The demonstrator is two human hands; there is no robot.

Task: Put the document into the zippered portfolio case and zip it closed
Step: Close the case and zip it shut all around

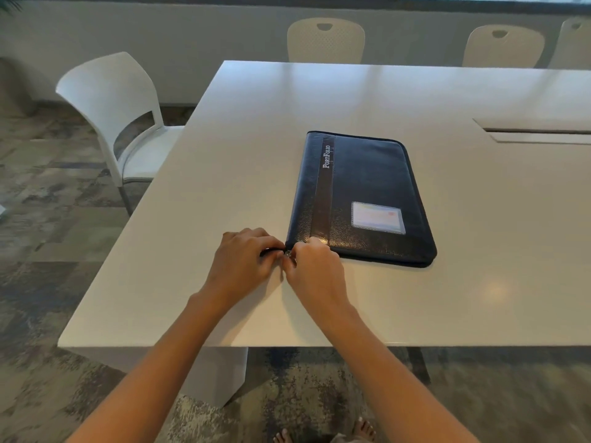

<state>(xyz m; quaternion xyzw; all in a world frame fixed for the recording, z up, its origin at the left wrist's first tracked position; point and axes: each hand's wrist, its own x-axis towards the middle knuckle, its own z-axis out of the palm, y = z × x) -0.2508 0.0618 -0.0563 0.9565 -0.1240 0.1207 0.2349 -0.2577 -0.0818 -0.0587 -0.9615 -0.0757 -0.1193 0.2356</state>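
Note:
A dark blue leather portfolio case [367,187] lies flat and closed on the white table [479,298], with "PortFolio" printed on a dark strip and a clear card window near its front. Both hands meet at its near left corner. My left hand [246,260] pinches a dark tab of the case's zipper end. My right hand [315,266] pinches the small metal zipper pull [288,252] at that corner. No document is visible; the case's inside is hidden.
A white chair [118,123] stands at the table's left side. Three cream chairs [326,39] line the far edge. A cable slot [537,132] is cut into the tabletop at the right. My bare feet [326,433] show on the patterned carpet below.

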